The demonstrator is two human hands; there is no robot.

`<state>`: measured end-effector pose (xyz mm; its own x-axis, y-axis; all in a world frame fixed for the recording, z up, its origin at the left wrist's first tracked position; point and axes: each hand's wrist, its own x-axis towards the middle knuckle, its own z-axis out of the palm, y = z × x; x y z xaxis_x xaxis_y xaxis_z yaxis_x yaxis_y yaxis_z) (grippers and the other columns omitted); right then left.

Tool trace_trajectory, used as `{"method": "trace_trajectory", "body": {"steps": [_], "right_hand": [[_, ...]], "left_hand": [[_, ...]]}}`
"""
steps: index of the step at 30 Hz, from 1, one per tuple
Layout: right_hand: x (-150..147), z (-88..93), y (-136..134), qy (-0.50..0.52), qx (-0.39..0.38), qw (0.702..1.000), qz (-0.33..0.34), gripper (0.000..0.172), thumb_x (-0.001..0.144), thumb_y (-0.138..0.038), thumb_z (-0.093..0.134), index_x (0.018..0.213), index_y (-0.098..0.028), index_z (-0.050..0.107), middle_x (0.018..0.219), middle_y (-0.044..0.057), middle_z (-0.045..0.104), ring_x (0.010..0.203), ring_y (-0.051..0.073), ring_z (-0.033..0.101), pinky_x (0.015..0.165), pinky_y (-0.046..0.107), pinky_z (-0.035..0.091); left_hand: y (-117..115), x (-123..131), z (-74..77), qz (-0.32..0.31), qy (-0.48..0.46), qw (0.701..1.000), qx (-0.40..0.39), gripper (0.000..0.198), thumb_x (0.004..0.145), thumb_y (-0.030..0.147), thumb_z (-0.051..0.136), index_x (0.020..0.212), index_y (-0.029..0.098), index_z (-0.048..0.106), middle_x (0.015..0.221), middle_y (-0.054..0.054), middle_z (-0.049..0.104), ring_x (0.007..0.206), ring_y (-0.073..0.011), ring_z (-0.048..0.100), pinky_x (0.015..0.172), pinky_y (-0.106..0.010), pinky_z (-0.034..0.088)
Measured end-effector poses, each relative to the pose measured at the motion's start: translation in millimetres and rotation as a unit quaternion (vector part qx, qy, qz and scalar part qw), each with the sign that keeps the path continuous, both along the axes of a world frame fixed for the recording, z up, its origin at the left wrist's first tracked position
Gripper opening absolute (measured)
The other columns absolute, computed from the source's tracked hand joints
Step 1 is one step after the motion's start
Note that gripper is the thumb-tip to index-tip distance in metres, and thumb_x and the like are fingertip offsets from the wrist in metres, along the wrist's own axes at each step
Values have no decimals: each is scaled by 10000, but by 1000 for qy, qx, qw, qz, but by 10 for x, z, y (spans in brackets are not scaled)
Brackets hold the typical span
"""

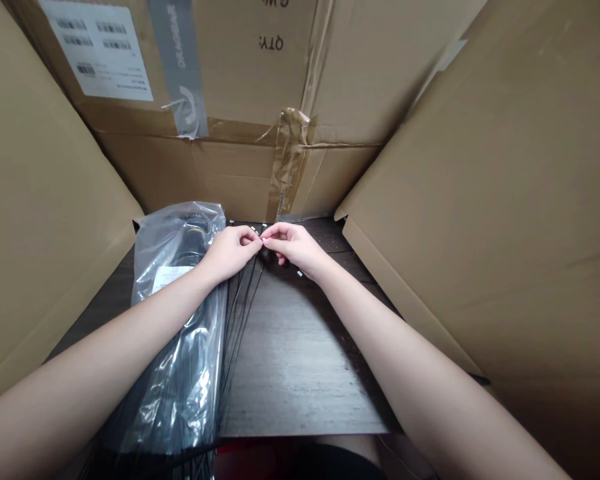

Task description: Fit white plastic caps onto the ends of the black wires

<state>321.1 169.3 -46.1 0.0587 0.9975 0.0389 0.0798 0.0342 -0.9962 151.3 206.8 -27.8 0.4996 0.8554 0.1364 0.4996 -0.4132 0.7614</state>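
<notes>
Thin black cable ties (243,300) lie lengthwise along a dark wood tabletop (300,360), their far ends pinched together between the fingertips of the left hand (230,253) and right hand (293,247), which nearly touch. The ties run back toward the person, just beside a clear plastic bag (173,333) of black coils, below a taped cardboard carton (230,80).

Black cord ends (253,273) behind fingertips (257,243)
</notes>
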Motion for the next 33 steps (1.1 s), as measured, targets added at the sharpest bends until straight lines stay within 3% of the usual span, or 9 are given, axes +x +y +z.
{"method": "trace_trajectory", "body": {"steps": [19,33], "right_hand": [[-10,9,-3,0,10,1000,3,76,681,-172,685,756,-168,678,607,-46,564,463,62,453,374,171,438],[-7,25,-17,1,2,1000,3,109,693,-192,725,765,-168,648,601,-48,564,469,61,468,378,162,430]], "left_hand": [[-28,12,54,26,40,999,12,211,846,328,596,765,167,705,708,-36,713,658,-185,613,704,-307,476],[-33,17,51,12,18,1000,9,166,833,290,597,760,169,684,725,-23,694,672,-172,582,658,-287,422]]}}
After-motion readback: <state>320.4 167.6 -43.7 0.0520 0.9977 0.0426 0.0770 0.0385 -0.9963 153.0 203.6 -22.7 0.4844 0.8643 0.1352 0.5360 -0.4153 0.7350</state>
